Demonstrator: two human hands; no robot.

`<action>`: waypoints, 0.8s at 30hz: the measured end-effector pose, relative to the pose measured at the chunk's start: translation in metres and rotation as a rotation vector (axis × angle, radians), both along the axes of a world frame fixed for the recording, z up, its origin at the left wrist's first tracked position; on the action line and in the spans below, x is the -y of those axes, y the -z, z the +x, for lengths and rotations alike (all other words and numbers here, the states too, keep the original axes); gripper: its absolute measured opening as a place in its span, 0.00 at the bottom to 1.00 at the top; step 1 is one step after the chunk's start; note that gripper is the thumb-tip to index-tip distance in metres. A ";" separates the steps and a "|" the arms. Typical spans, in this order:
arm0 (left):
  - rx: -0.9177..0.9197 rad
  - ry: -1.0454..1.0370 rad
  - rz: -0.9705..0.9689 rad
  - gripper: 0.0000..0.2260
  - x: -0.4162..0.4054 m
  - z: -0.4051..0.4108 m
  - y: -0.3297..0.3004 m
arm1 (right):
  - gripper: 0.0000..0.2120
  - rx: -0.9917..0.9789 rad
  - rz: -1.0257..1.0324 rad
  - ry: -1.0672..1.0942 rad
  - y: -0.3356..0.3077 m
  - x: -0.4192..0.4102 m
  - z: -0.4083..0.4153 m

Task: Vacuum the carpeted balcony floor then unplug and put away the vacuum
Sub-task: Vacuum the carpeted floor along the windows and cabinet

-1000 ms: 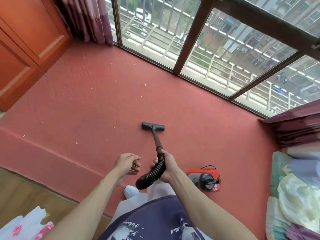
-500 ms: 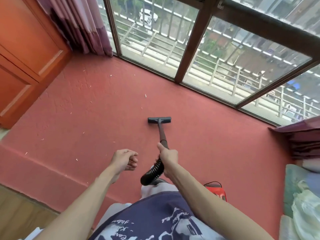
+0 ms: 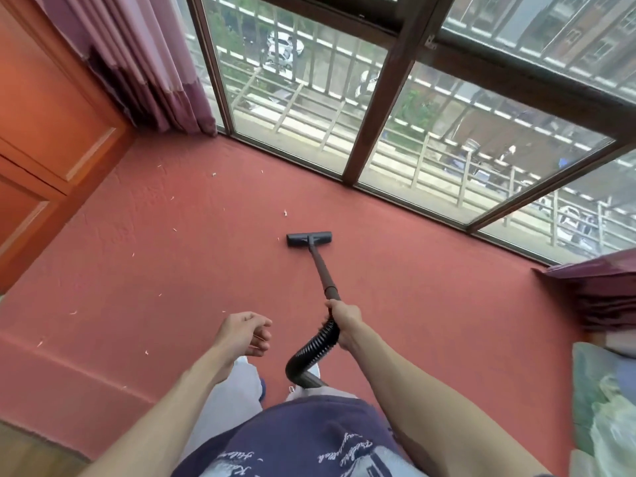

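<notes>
A dark vacuum wand point(image 3: 321, 270) runs from my right hand point(image 3: 344, 320) out to its flat floor head point(image 3: 309, 238), which rests on the red carpet point(image 3: 179, 256). My right hand is shut on the wand's grip where the ribbed black hose point(image 3: 315, 349) begins; the hose curls down toward my legs. My left hand point(image 3: 246, 333) hovers beside it, fingers loosely curled, holding nothing. Small pale scraps point(image 3: 285, 213) lie scattered on the carpet ahead and to the left of the floor head. The vacuum body is out of view.
Floor-to-ceiling windows point(image 3: 309, 98) with dark frames close off the far side. A purple curtain point(image 3: 151, 74) hangs in the left corner beside an orange wooden cabinet point(image 3: 44, 132). Folded fabric and bedding point(image 3: 605, 373) pile up at the right. A carpeted step point(image 3: 69, 373) drops to wood flooring at lower left.
The floor head has been pushed farther out toward the windows and my right arm has stretched forward. My view tilted up, so the red vacuum body left the frame.
</notes>
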State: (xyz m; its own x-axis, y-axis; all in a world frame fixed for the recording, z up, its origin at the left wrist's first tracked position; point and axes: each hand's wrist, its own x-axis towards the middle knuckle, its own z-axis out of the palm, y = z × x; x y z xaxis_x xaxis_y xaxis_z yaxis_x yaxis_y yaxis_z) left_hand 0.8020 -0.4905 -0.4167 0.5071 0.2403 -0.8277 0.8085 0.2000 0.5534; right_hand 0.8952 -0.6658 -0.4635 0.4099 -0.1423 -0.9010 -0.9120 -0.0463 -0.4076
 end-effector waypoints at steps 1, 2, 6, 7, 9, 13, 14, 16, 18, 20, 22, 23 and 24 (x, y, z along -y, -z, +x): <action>0.000 0.010 -0.003 0.09 -0.008 0.001 0.001 | 0.05 0.027 -0.030 -0.012 -0.003 -0.007 0.008; 0.004 0.020 -0.006 0.09 -0.016 0.004 0.002 | 0.05 0.056 -0.057 -0.030 -0.003 -0.015 0.013; 0.028 0.060 -0.034 0.08 -0.049 0.021 0.001 | 0.08 0.123 -0.133 -0.073 -0.013 -0.047 -0.005; 0.034 0.073 -0.043 0.08 -0.055 0.025 0.000 | 0.08 0.122 -0.140 -0.067 -0.015 -0.050 -0.016; 0.040 0.100 -0.058 0.07 -0.070 0.033 -0.002 | 0.08 0.109 -0.127 -0.035 -0.019 -0.058 -0.035; 0.054 0.158 -0.077 0.07 -0.099 0.045 -0.002 | 0.04 0.070 -0.091 0.026 -0.014 -0.078 -0.040; 0.053 0.159 -0.078 0.07 -0.105 0.046 -0.001 | 0.04 0.055 -0.086 0.045 -0.010 -0.085 -0.036; 0.049 0.157 -0.083 0.07 -0.117 0.043 -0.001 | 0.06 0.010 -0.062 0.071 0.000 -0.099 -0.029; 0.036 0.154 -0.089 0.07 -0.131 0.037 -0.002 | 0.07 -0.015 -0.038 0.075 0.006 -0.115 -0.022; 0.022 0.134 -0.081 0.07 -0.148 0.029 -0.001 | 0.06 -0.012 -0.038 0.081 0.010 -0.130 -0.007; 0.008 0.101 -0.058 0.08 -0.168 0.020 0.002 | 0.07 0.026 -0.056 0.112 0.011 -0.145 0.011; 0.002 0.082 -0.046 0.08 -0.179 0.016 0.005 | 0.07 0.054 -0.075 0.127 0.011 -0.153 0.019; -0.003 0.066 -0.034 0.08 -0.189 0.014 0.007 | 0.08 0.081 -0.094 0.133 0.007 -0.161 0.024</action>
State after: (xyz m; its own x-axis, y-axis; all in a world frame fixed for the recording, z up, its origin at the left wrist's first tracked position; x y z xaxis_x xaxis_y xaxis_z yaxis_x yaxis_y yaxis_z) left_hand 0.8160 -0.3017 -0.4234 0.5184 0.1782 -0.8363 0.8222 0.1649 0.5448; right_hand 0.9190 -0.5050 -0.4705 0.4523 -0.2821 -0.8461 -0.8771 0.0311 -0.4792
